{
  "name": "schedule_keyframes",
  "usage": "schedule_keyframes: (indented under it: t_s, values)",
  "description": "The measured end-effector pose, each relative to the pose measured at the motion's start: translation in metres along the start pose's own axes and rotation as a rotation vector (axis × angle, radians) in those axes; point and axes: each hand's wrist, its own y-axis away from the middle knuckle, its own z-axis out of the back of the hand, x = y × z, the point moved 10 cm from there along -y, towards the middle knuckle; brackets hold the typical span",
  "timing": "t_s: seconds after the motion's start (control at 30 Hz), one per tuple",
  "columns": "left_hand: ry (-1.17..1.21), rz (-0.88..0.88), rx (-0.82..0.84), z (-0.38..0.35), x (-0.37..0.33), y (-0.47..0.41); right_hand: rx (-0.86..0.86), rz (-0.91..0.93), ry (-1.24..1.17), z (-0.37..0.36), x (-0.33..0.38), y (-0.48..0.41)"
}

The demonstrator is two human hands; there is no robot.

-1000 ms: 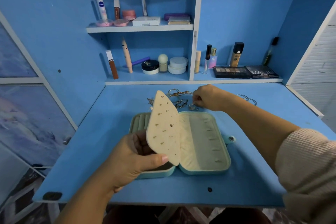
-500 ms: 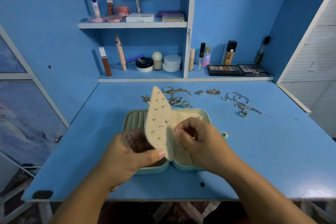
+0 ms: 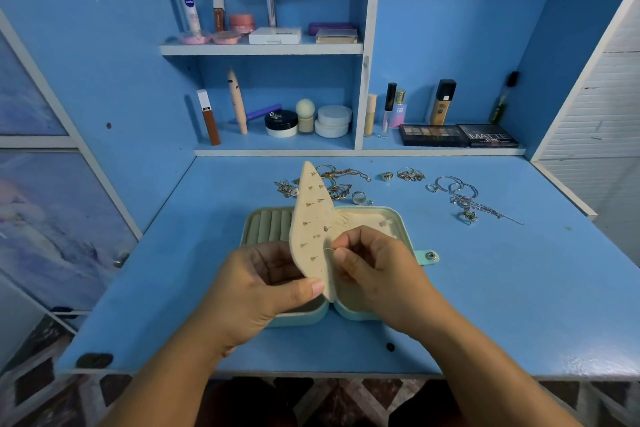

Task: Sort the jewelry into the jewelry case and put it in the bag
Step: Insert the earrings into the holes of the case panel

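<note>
The jewelry case (image 3: 401,218) lies open on the table (image 3: 519,305). The left hand (image 3: 256,291) holds its cream earring flap (image 3: 310,218) upright by the lower end, thumb on the near face, the flap's long axis running away from the person. The right hand (image 3: 377,274), just right of the flap, pinches a small earring (image 3: 329,249) between thumb and forefinger at the flap's edge, so the post likely has to go leftward into a hole. The other jewelry (image 3: 346,184) lies loose beyond the case.
</note>
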Motion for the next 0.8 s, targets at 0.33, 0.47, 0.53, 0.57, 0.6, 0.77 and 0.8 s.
schedule_keyframes:
  t_s: [0.33,0.47,0.53,0.57,0.6,0.77,0.8]
  values:
    - [-0.005,0.008,0.008,0.001,0.003,-0.002,0.018,0.002,0.001,-0.002,0.0,-0.001]
    - [-0.014,0.001,0.01,0.001,0.002,-0.002,0.036,-0.011,0.016,-0.004,0.0,-0.001]
    - [-0.019,-0.005,0.008,0.001,0.002,-0.002,0.054,-0.022,0.03,-0.006,0.0,-0.001]
    - [-0.023,-0.007,0.008,0.001,0.003,-0.002,0.063,-0.025,0.04,-0.007,0.001,-0.001]
    - [-0.025,-0.008,0.009,0.001,0.003,-0.002,0.069,-0.024,0.055,-0.008,0.002,-0.001]
    - [-0.038,-0.02,0.005,0.002,0.002,-0.002,0.077,0.002,0.175,-0.006,0.01,-0.002]
    - [-0.034,-0.021,0.003,0.002,0.002,-0.002,0.074,0.017,0.211,-0.005,0.013,-0.003]
